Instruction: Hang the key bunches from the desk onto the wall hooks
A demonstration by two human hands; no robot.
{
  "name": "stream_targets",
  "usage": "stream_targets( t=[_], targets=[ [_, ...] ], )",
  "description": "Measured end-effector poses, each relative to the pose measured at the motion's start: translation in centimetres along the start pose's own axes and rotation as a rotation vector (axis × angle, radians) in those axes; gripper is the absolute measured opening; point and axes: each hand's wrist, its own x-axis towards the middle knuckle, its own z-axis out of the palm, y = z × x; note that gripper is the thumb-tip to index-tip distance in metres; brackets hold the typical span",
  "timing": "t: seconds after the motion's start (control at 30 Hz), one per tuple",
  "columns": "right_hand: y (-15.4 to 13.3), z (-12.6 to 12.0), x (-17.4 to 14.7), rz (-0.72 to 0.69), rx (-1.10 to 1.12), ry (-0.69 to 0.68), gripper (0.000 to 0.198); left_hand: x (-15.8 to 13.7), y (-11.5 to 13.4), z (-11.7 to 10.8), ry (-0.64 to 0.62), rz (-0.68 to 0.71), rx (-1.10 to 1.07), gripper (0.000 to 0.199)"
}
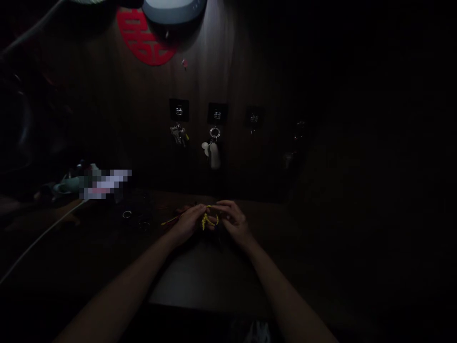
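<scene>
A yellow braided cord is looped between my two hands above the table. My left hand is closed, its thumb and fingers pinching the cord from the left. From the right, my right hand also has its fingers closed in on the loop, with the index finger reaching toward the left fingertips. A thin yellow end sticks out left of my left hand beside dark reddish strands. Shadow hides the fine detail of the cord and of the fingertips.
The table is dimly lit. To the left are a small ring, a blurred pale object, a white cable and a dim shape like another person's hand. Keys and a pale keychain hang on the back panel.
</scene>
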Motion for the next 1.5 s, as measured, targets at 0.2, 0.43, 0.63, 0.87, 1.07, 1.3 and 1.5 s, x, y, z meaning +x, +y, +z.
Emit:
stream_targets(
  t=[0.2,0.43,0.63,0.87,1.07,1.3,1.5],
  targets=[
    [-0.2,-0.2,0.0,-0.025,-0.050,0.016,0.011,0.0,0.0,-0.1,-0.015,0.006,0.135,0.028],
    [-0.7,-0.2,0.1,0.130,-0.073,0.154,0.008,-1.1,0.9,0.7,-0.193,0.066,0.479,0.035],
    [-0.6,0.1,0.0,0.145,-0.083,0.154,0.008,-1.0,0.1,0.5,-0.171,0.020,0.609,0.035],
    [-0.9,-0.2,0.2,0.215,-0.020,0.208,0.012,-1.1,0.7,0.9,-0.146,-0.007,0.521,0.029],
    [-1.2,-0.3,0.5,0.255,0.042,0.224,0.015,-1.1,1.0,0.9,-0.163,0.040,0.490,0.025],
    [-1.6,0.4,0.1,0.265,-0.017,0.170,0.014,-1.3,0.4,1.0,-0.214,0.021,0.490,0.022],
    [-1.1,0.0,0.3,0.247,-0.005,0.261,0.017,-1.2,0.4,1.0,-0.209,0.011,0.517,0.028]
  ],
)
